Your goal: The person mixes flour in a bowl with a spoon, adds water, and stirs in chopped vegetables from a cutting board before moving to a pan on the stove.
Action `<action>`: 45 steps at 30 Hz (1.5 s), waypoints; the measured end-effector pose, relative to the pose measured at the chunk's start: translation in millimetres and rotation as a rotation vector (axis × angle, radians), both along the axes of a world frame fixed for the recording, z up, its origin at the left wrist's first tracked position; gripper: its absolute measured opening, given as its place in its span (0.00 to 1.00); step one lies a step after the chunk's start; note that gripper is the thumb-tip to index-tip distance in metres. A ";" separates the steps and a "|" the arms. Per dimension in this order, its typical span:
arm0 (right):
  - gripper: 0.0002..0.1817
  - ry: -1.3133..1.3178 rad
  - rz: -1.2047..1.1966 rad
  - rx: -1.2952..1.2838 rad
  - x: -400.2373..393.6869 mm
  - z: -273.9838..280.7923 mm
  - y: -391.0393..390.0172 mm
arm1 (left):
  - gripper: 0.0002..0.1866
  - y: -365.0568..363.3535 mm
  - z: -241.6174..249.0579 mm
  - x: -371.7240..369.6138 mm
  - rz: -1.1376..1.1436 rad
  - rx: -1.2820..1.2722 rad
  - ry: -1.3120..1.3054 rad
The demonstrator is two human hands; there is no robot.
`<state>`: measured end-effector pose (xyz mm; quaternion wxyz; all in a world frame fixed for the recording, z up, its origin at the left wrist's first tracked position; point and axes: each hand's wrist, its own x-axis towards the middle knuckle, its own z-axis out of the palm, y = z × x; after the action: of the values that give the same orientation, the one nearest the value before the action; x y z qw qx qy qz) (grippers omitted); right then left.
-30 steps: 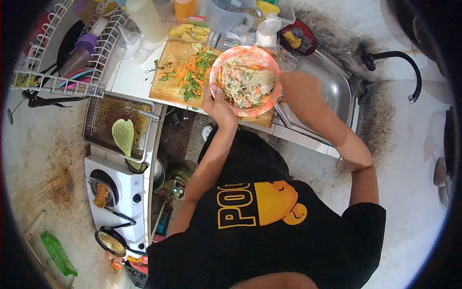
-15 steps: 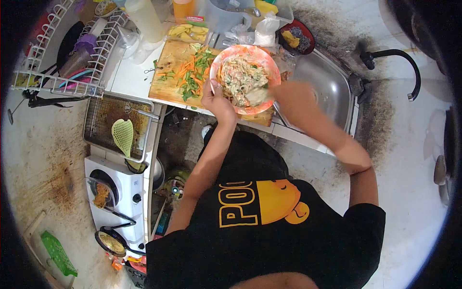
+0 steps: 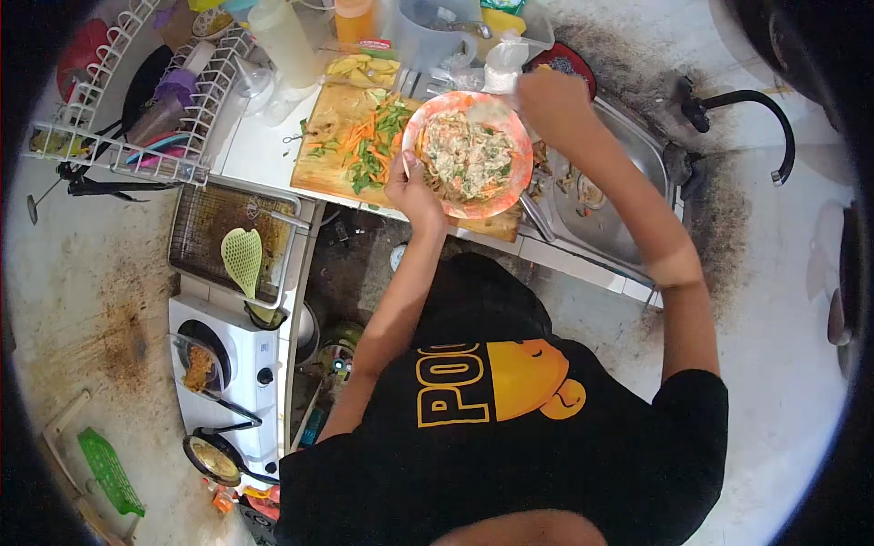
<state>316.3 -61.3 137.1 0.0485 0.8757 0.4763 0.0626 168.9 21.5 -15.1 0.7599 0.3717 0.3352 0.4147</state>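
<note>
An orange-and-white bowl [image 3: 522,168] holds a pale batter-like mix with orange and green shreds [image 3: 464,156]. My left hand [image 3: 416,193] grips the bowl's left rim, with the thumb over the edge. At the bowl's upper right, my right hand [image 3: 552,102] is closed on a utensil, whose pale, blurred end reaches over the mix. Beneath and left of the bowl lies a wooden cutting board [image 3: 319,168] with shredded carrot [image 3: 362,141] and cut green leaves [image 3: 367,171].
A metal sink [image 3: 628,191] and black faucet [image 3: 746,98] are on the right. A white dish rack [image 3: 187,168] stands upper left. Below it are a tray [image 3: 187,246] with a green slotted spatula [image 3: 241,261] and a white stove [image 3: 246,350] with pans. Bottles line the back.
My right hand has moved up and away from the bowl's right side to its upper right, uncovering more of the mix and sink. My left hand keeps its grip.
</note>
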 end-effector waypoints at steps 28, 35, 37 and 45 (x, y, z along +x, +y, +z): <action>0.10 0.206 0.032 -0.112 -58.0 -48.9 -46.1 | 0.11 0.5 8.4 1.1 0.036 -0.026 -0.014; 0.09 0.181 -0.041 -0.020 -44.8 -19.0 -18.4 | 0.10 -0.5 2.8 -5.2 0.063 0.116 0.053; 0.08 0.174 -0.097 0.002 -56.4 18.2 -27.0 | 0.10 -4.0 1.6 -2.2 0.098 0.069 0.031; 0.09 0.294 -0.162 0.013 -60.7 -49.3 -9.9 | 0.10 -3.1 3.0 -4.5 0.075 0.082 0.069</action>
<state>255.6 -71.3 87.7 -0.0226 0.9113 0.4056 -0.0670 164.5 18.4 -12.1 0.7160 0.4037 0.3575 0.4433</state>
